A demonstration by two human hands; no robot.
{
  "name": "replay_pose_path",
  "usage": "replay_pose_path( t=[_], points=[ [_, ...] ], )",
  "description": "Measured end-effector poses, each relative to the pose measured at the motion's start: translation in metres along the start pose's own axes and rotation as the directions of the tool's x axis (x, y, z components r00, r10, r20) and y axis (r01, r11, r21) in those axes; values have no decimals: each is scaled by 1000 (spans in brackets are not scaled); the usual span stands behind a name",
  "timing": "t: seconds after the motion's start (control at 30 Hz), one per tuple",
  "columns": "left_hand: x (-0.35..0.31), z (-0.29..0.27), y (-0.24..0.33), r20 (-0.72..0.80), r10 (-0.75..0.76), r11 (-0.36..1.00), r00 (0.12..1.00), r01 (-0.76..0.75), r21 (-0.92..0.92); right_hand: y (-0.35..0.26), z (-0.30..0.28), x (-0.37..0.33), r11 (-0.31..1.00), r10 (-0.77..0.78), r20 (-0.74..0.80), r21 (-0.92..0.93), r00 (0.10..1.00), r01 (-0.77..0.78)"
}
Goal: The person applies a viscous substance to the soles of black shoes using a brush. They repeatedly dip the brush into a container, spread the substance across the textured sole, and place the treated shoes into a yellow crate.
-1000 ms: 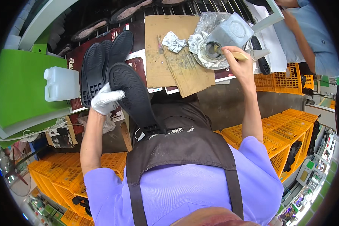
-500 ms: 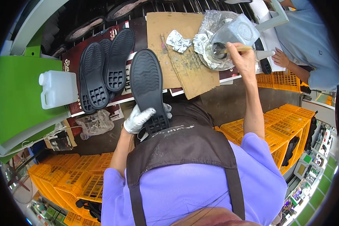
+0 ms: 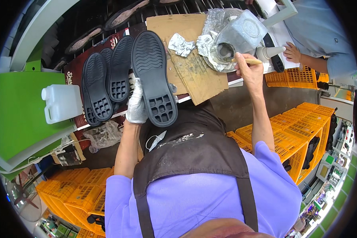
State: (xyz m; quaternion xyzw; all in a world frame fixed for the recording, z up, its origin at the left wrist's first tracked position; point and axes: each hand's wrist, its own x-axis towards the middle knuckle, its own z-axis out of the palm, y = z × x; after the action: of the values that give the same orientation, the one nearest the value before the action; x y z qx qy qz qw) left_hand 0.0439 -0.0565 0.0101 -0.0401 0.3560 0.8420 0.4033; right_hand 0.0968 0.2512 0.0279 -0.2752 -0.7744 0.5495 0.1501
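Note:
My left hand (image 3: 137, 104), in a white glove, holds a black rubber shoe sole (image 3: 152, 77) tread side up, in front of my chest. My right hand (image 3: 248, 69) grips a wooden brush handle (image 3: 248, 61) whose tip goes into the mouth of a cut grey plastic jug (image 3: 236, 37) lying on crumpled foil (image 3: 208, 41). Two more black soles (image 3: 105, 81) lie tread up on the bench to the left of the held one. A stained cardboard sheet (image 3: 188, 69) lies under the foil.
A white plastic canister (image 3: 61, 103) stands on a green surface (image 3: 16, 119) at the left. Orange crates (image 3: 305, 127) stack at the right and lower left. Another person's hand (image 3: 291, 53) rests on the bench at the upper right. Dark soles (image 3: 125, 14) lie on a rack behind.
My left hand has brought the black sole from the left pile to the middle and raised it closer to me. My right hand stays with the brush at the jug.

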Motion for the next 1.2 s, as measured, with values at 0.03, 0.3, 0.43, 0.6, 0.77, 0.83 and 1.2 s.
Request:
replay_pose_path(
  t=[0.03, 0.3, 0.43, 0.6, 0.77, 0.83, 1.2],
  points=[
    [2, -4, -2, 53, -11, 997, 999, 15, -75, -3, -2, 0, 1000, 7, -3, -12, 1000, -7],
    [18, -8, -1, 122, -99, 956, 988, 129, -264, -12, -21, 7, 943, -260, 225, -148, 939, 297],
    [23, -5, -4, 156, -68, 964, 985, 105, -243, -23, -31, 16, 774, -300, 572, -321, 763, 545],
    [28, -10, -7, 122, -39, 990, 992, 55, -127, -27, -43, 23, 895, -213, 639, -175, 739, 409],
    [33, -14, -10, 66, 106, 990, 992, -112, 89, -23, -48, 17, 992, -84, 454, -50, 887, 119],
    [36, -9, -11, 78, 259, 933, 963, -270, 236, -13, -48, 16, 997, -76, 391, 15, 917, 77],
    [46, -16, -18, 186, 461, 830, 867, -496, 254, 7, -26, -3, 968, -26, 62, 251, 998, 9]
  ],
)
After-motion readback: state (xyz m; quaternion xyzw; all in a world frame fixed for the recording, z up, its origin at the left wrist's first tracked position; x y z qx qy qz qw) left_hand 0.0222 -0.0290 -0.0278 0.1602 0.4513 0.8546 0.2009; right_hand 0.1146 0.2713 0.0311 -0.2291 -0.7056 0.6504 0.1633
